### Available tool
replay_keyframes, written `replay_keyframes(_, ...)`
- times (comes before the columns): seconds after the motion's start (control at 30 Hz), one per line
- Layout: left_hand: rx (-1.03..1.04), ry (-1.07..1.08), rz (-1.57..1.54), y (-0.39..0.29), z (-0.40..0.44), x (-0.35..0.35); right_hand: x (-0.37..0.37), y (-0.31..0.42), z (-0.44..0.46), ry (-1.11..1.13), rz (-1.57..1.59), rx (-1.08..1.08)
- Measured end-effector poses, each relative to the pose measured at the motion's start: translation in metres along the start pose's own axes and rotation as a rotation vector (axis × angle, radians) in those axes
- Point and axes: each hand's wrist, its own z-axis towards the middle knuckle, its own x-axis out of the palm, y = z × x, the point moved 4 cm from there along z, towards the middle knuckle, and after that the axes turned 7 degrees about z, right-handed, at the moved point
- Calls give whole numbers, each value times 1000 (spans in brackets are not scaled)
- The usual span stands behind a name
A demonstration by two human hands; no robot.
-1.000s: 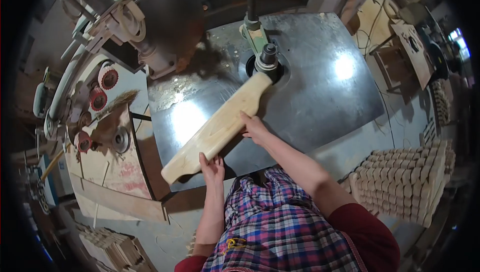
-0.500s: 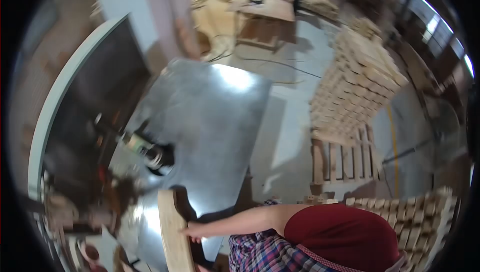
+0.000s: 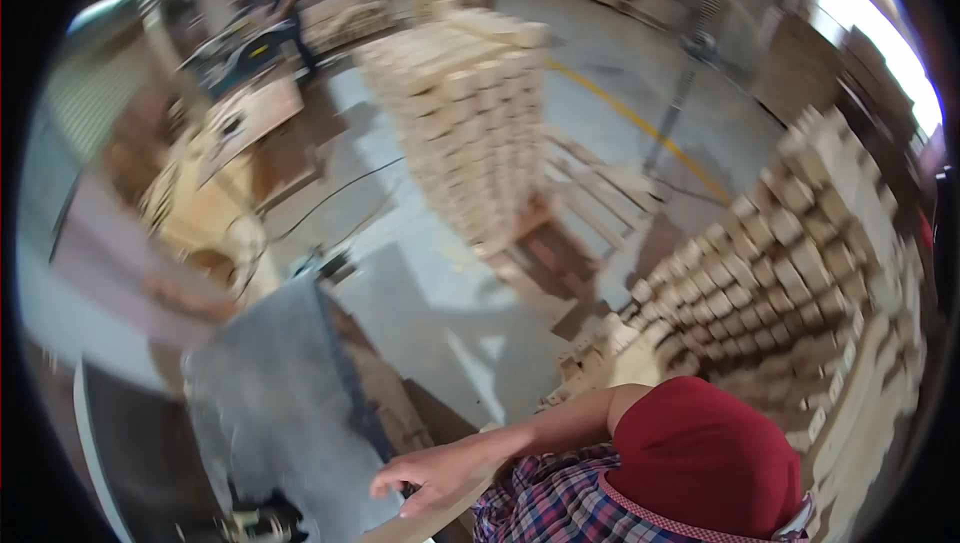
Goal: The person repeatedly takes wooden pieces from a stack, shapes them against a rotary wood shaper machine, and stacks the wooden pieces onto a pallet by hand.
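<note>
My right hand (image 3: 428, 475) reaches in from the right, its fingers stretched out and the thumb apart. It is over the far side of a pale wooden piece (image 3: 452, 511) at the bottom of the view; whether the palm rests on the wood I cannot tell. Beyond the fingertips lies a grey metal tabletop (image 3: 290, 393). A dark power tool (image 3: 265, 523), partly cut off and blurred, is at the table's near left. My left hand is out of view.
A tall stack of wooden pieces (image 3: 460, 123) stands on a pallet (image 3: 590, 193) ahead. More stacked wood (image 3: 770, 273) is close on my right. A stand fan (image 3: 690, 53) and a workbench (image 3: 250, 133) are farther off. A cable (image 3: 340, 188) crosses the floor.
The view has swung right, so the metal table has shifted to the lower left and the stacks toward the middle. My right hand's grip on the wooden piece has loosened, fingers now extended.
</note>
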Motion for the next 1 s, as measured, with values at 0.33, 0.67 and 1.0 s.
replay_keyframes(0.33, -676, 121, 3, 133, 176, 322, -106, -38, -215, -420, 621, 14)
replay_keyframes(0.67, -1353, 524, -584, 214, 148, 528, -126, -81, -399, -1178, 853, 18)
replay_keyframes(1.0, -1854, 443, -185, 236, 50, 436, -112, -237, -528, -1746, 984, 342)
